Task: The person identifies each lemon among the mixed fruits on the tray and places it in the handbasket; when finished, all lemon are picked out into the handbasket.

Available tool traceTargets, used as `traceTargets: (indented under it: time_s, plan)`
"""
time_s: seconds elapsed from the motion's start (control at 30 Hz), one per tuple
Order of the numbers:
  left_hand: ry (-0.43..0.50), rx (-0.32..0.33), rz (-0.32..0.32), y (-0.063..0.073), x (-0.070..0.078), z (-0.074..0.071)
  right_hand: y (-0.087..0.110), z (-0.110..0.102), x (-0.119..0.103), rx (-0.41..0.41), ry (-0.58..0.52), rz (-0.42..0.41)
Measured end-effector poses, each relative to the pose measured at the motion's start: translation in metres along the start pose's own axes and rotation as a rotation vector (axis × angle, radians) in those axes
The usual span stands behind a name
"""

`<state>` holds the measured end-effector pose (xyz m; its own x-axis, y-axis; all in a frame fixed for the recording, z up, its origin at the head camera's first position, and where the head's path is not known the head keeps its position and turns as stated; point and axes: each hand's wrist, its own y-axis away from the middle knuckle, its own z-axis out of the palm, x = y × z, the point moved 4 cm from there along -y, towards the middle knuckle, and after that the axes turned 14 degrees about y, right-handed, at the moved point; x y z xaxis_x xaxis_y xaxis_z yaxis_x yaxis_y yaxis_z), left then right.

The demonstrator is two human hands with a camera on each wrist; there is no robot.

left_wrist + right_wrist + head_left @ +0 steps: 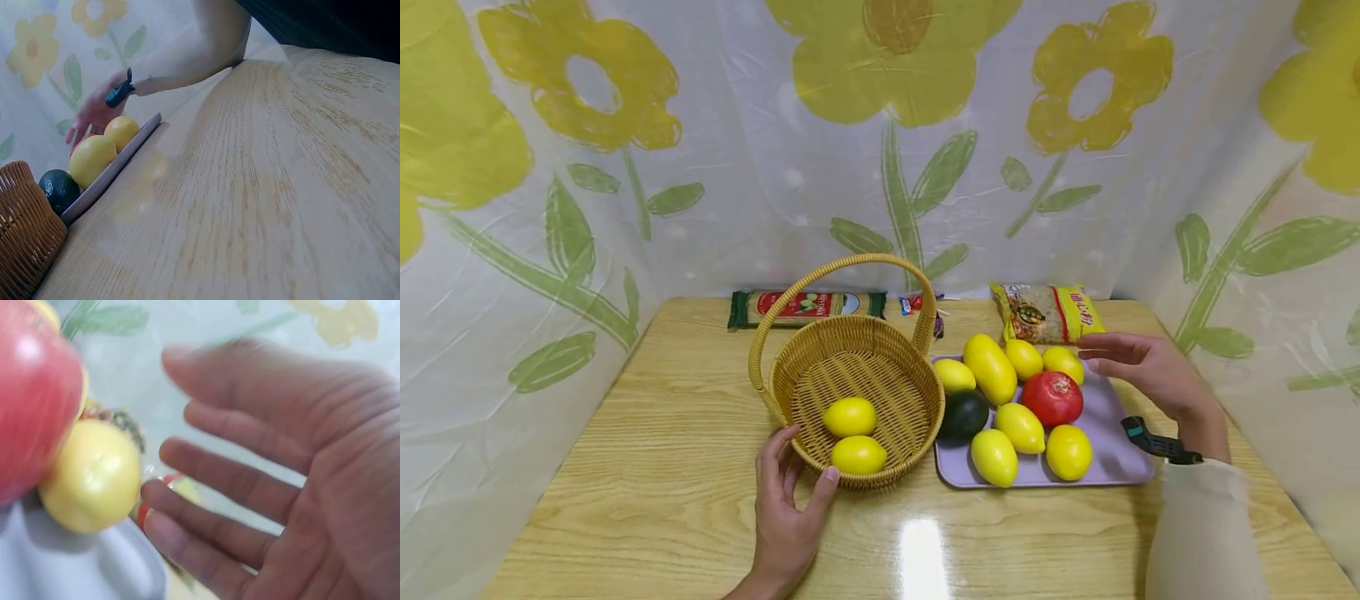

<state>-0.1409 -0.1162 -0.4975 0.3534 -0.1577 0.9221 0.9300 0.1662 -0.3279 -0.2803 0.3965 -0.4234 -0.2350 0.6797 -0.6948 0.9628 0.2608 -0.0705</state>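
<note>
My left hand [790,508] rests against the near left side of a round wicker basket [917,429], thumb and forefinger spread at its rim. Two lemons [850,417] lie inside the basket, toward the front. Over the back right corner of a purple tray [1112,450], my right hand [1157,375] reaches in with fingers extended and holds nothing. Closest to its fingertips is a lemon [92,478]. Beside that lemon sits a red pomegranate [1052,398]. The tray also bears several other lemons, a longer yellow mango [990,369] and a dark green avocado [962,415].
Behind the basket lies a green-ended noodle packet [808,307]. Small wrapped candies [917,305] are next to it. A yellow food bag [1047,313] stands behind the tray, close to the right hand. The basket's tall handle [850,260] arches up; a flowered curtain surrounds the table.
</note>
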Motion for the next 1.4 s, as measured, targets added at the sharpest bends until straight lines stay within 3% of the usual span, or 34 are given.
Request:
traceTargets:
  time_s: [0.13,0.33,0.67,0.8,0.9,1.0,1.07,1.13,1.2,1.4]
  plan:
    - [0.000,-0.001,0.001,0.000,0.000,0.000,-0.004,0.008,0.013,-0.062,0.108,0.106]
    - [-0.014,-0.003,-0.004,0.000,-0.001,-0.001,-0.009,0.018,0.018,-0.103,0.115,0.160]
    - [-0.009,0.000,-0.002,0.001,-0.001,-0.001,-0.017,0.032,0.025,-0.072,0.117,0.229]
    - [-0.013,-0.002,0.000,0.001,0.000,-0.001,-0.016,0.028,0.022,-0.026,0.116,0.232]
    - [-0.016,-0.003,-0.004,0.002,0.001,-0.001,-0.012,0.016,0.014,0.058,0.099,0.190]
    - [-0.011,-0.002,-0.008,0.002,0.001,-0.002,-0.010,0.006,-0.005,0.127,-0.017,0.085]
    - [-0.010,-0.003,-0.008,0.001,0.001,-0.001,-0.011,0.002,-0.021,0.130,-0.130,-0.014]
    - [-0.009,-0.003,-0.004,0.001,0.001,-0.001,-0.012,0.002,-0.041,0.107,-0.206,-0.105]
    - [-0.014,-0.007,0.002,0.000,0.001,0.000,-0.013,0.005,-0.060,0.067,-0.216,-0.181]
    - [-0.010,-0.002,-0.014,0.000,-0.001,0.000,-0.021,0.037,-0.112,-0.123,-0.124,-0.295]
